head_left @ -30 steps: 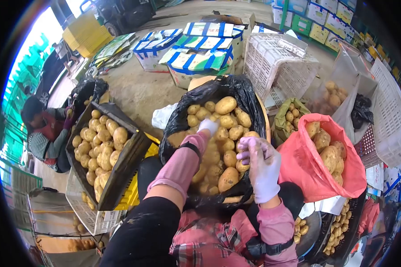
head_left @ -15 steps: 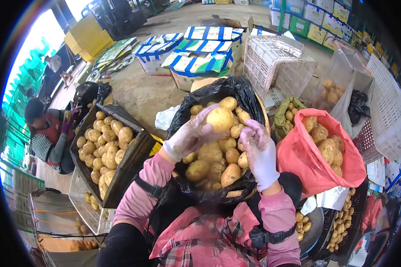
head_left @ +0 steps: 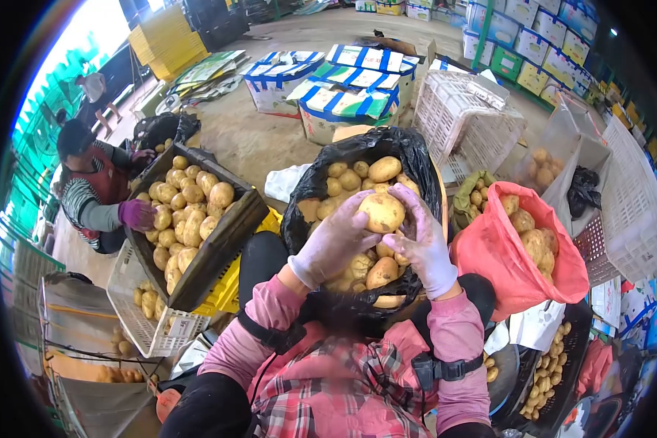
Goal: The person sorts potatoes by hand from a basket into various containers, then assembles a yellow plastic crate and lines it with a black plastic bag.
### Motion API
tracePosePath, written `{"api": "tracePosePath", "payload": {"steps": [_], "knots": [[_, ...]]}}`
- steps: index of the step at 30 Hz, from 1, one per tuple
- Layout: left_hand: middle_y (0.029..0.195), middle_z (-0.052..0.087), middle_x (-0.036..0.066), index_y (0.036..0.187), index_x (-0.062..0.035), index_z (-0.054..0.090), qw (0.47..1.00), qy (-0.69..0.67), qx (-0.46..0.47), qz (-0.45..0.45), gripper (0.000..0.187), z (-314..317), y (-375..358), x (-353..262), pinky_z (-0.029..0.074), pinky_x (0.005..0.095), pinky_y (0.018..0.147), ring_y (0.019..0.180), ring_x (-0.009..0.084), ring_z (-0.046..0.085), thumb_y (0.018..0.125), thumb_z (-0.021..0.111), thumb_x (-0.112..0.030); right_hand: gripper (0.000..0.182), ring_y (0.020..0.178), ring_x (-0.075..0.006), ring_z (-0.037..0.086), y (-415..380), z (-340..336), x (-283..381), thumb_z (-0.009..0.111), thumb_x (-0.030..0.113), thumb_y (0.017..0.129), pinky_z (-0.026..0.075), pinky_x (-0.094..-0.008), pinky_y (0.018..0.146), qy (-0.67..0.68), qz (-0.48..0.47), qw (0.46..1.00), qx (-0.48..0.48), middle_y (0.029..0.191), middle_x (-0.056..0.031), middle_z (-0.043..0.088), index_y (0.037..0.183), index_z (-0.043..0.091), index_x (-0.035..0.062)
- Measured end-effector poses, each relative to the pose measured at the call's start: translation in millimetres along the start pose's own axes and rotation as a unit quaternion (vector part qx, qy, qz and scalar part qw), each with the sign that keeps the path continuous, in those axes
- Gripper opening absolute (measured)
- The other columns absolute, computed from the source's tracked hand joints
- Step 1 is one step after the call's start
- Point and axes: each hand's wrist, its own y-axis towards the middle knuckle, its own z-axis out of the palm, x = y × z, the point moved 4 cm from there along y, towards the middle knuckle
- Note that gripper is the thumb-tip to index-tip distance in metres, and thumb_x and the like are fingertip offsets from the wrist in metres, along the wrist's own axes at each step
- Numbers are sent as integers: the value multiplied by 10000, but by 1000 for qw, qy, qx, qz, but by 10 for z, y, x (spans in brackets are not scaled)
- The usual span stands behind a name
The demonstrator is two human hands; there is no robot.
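Observation:
A large yellow potato [head_left: 382, 212] is held up between both hands, above a box lined with a black plastic bag [head_left: 312, 177]. My left hand [head_left: 334, 241], in a thin stained glove, grips it from the left side. My right hand [head_left: 422, 247], gloved alike, has its fingers curved over the right side of the same potato. Beneath them, more potatoes [head_left: 384, 271] fill the black bag, partly hidden by the hands.
A dark wooden crate of potatoes [head_left: 258, 212] stands left; a co-worker's purple-gloved hand [head_left: 137, 214] touches its potatoes. Right is a red sack [head_left: 482, 271] of large potatoes. Behind are lidded cartons [head_left: 277, 95] and a white plastic crate [head_left: 449, 120]. A black crate [head_left: 578, 328] holds small potatoes.
My right hand has come in from the side onto the potato, which my left hand was holding. The co-worker's hand now rests at the wooden crate. The view has shifted slightly.

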Motion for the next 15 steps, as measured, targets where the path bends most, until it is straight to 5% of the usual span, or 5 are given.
{"api": "tracePosePath", "payload": {"steps": [4,6,7,11,15], "knots": [[1351,475,87,1456,-44,334,997,39,-31,58,577,145,-121,-179,425,286,1013,1232,171,488,987,586,-267,861,1349,-285,434,-36,12,-203,802,289,809,352,-366,1111,-219,-61,973,-39,1461,-197,425,1455,328,-28],[1354,447,123,1441,-29,331,950,254,-41,177,568,156,-114,-305,446,301,988,1205,196,494,984,590,-246,718,1311,-316,474,-40,64,-61,687,360,903,361,-360,1095,-272,-107,956,-37,1405,-222,480,1417,387,-41],[1337,452,117,1472,-76,307,995,-38,-22,93,596,210,-116,-260,436,301,1001,1210,185,491,983,591,-264,671,1297,-312,488,-43,57,30,646,373,931,365,-359,1090,-307,-122,943,-33,1386,-217,502,1404,411,-41],[1278,487,105,1405,-103,380,991,-127,-20,41,537,241,-97,-54,482,317,928,1116,209,538,958,638,-253,573,1223,-262,538,-25,-46,-96,381,451,1042,401,-369,1052,-187,-50,979,-67,1315,-167,570,1284,559,-36],[1241,498,76,1424,-143,330,956,-284,-66,-10,610,344,-87,184,531,309,840,1043,173,555,946,656,-335,497,1185,-242,554,4,-12,-116,589,355,981,381,-357,1058,-144,-14,988,-51,1261,-156,608,1233,589,-74]]}}
